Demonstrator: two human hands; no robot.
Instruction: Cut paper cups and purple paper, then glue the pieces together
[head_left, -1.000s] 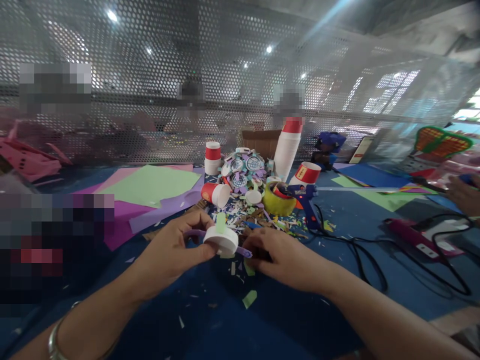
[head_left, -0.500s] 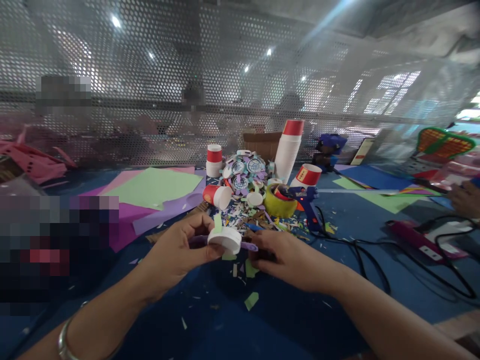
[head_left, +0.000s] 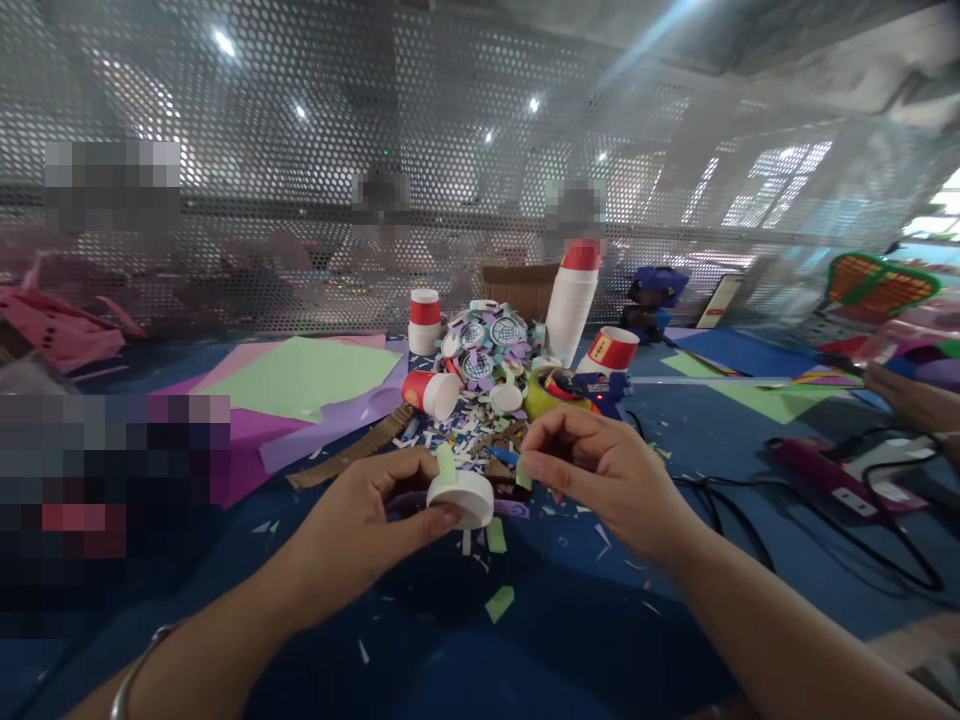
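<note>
My left hand (head_left: 390, 505) grips a round white paper piece (head_left: 466, 499) between thumb and fingers, its rim turned toward me. A pale green strip (head_left: 447, 464) stands up from its upper left edge, and a purple strip (head_left: 511, 509) shows beside it on the right. Just right of this piece, my right hand (head_left: 592, 470) pinches a small green paper strip (head_left: 523, 472). Loose green scraps (head_left: 500, 603) lie on the blue table below the hands. Behind them is a heap of decorated round pieces (head_left: 487, 345).
Paper cups (head_left: 430, 395) and a tall cup stack (head_left: 572, 310) stand behind. A glue gun (head_left: 611, 390) is partly hidden beside yellow-green tape (head_left: 551, 395). Coloured sheets (head_left: 300, 375) lie left; a power strip (head_left: 825, 480) and another person's hand (head_left: 911, 398) are at right.
My right hand has risen and moved right, now with a green strip in its fingers. The white piece in my left hand has shifted slightly right and turned. The glue gun is now more covered.
</note>
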